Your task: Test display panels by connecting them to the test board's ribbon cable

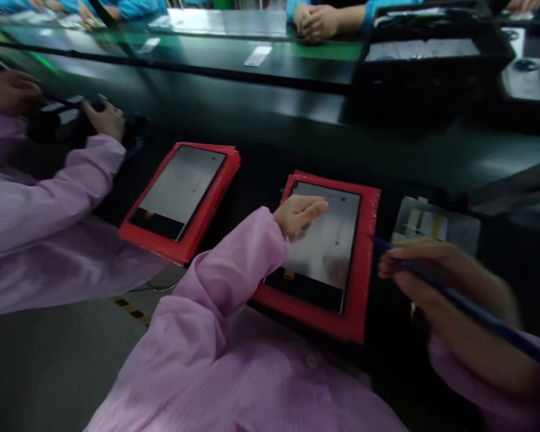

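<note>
My left hand point(299, 216) rests at the upper left part of a flat panel point(328, 234), fingers stretched out and thumb side up. The panel is grey with a black lower strip and a small orange part, and it lies on a red pad point(369, 240). Off the pad's right side, my right hand point(450, 288) is closed around a long, thin blue pen-like stick point(472, 311). The stick's tip points toward the pad's right edge. Motion blurs this hand, so the kind of stick cannot be made out.
A second grey panel point(180, 186) lies on red pads to the left. A clear plastic box point(463, 231) with small items sits at right. A co-worker's hand point(105, 120) works at far left. Beyond, a belt carries a white piece point(258, 56), near a black bin point(432, 78).
</note>
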The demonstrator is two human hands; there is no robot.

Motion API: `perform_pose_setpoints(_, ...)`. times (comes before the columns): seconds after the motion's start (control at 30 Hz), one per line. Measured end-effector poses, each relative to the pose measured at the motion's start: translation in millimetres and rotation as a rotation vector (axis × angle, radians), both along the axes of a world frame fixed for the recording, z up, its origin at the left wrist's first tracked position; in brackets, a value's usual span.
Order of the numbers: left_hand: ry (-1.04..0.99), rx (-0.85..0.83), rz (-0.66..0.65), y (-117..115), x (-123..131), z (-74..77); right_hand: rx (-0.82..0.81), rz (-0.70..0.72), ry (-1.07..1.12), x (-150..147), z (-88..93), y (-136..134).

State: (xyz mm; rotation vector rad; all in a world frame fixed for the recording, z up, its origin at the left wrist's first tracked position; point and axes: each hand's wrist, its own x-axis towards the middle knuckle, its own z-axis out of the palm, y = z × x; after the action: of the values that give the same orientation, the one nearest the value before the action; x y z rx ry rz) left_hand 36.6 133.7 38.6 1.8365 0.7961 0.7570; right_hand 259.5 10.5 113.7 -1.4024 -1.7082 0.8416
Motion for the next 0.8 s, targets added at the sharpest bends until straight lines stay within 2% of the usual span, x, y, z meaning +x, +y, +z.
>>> perform_pose_setpoints(0.13, -0.039, 0.015, -0.003, 3, 1, -9.3, -0.323, 0.128, 0.167, -34, -35.5, -2)
perform_pose_setpoints(0.27, -0.062, -0.066, -0.006, 1, 3, -6.2, -0.454, 0.141, 0.246, -50, -62.8, -9)
perform_pose_setpoints(0.37, -0.093, -0.085, -0.010, 2, 3, -4.0, -0.450, 0.152, 0.237, -54, -69.5, -11)
perform_pose_setpoints(0.63, -0.039, -0.020, -0.041, 7, 1, -8.3, -0.323, 0.229, 0.099, -58, -74.0, -9)
perform_pose_setpoints(0.8, -0.043, -0.002, -0.026, 7, 2, -8.9, -0.301, 0.253, 0.062, -57, -74.7, -8)
